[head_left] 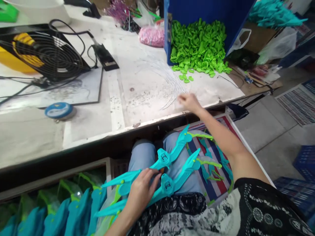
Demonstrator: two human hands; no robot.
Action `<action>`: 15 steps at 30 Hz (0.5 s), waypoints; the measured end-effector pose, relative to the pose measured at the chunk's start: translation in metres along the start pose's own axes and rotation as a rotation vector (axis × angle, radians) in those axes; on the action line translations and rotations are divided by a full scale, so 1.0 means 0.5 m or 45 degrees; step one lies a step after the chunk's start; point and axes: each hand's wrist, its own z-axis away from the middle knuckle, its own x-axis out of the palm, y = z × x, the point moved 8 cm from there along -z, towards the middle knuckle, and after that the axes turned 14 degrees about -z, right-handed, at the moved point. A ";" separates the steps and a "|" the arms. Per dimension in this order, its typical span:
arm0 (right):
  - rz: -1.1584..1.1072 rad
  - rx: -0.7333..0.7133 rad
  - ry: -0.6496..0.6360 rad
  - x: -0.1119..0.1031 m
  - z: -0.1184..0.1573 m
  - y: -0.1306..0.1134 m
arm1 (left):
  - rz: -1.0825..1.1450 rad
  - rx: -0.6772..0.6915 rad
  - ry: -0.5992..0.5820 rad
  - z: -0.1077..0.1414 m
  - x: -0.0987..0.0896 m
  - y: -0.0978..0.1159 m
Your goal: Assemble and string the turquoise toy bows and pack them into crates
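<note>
Two long turquoise plastic bow-shaped pieces lie across my lap, a farther one (177, 144) and a nearer one (183, 175). Each has lime-green arms and some clear film at its ends. My left hand (141, 188) is closed around the left half of these pieces, near their centre hubs; an orange bit shows by its fingertips. Over the table's front edge, my right hand (189, 102) is slightly blurred, fingers curled together at the near end of a fan of thin white strands (172, 80). Whether a strand is between its fingers cannot be made out.
A blue bin (167, 39) spills lime-green plastic parts (199, 46) onto the table. At left are a black fan (49, 54) and a round blue-lidded tin (59, 110). Similar turquoise pieces (78, 206) stand in a crate at lower left; others lie on striped cloth (218, 149) at right.
</note>
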 end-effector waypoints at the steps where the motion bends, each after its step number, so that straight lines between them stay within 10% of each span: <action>1: 0.095 0.077 0.254 -0.067 -0.042 0.034 | 0.005 -0.027 0.139 -0.016 -0.016 -0.002; 4: 0.264 0.243 0.495 -0.169 -0.149 0.133 | 0.029 -0.134 0.220 -0.077 -0.012 -0.018; 8: 0.355 0.318 0.392 -0.169 -0.234 0.220 | 0.102 -0.293 -0.278 -0.129 0.072 -0.044; 15: 0.348 0.267 0.587 -0.203 -0.166 0.190 | 0.410 -0.238 -0.307 -0.149 0.076 -0.043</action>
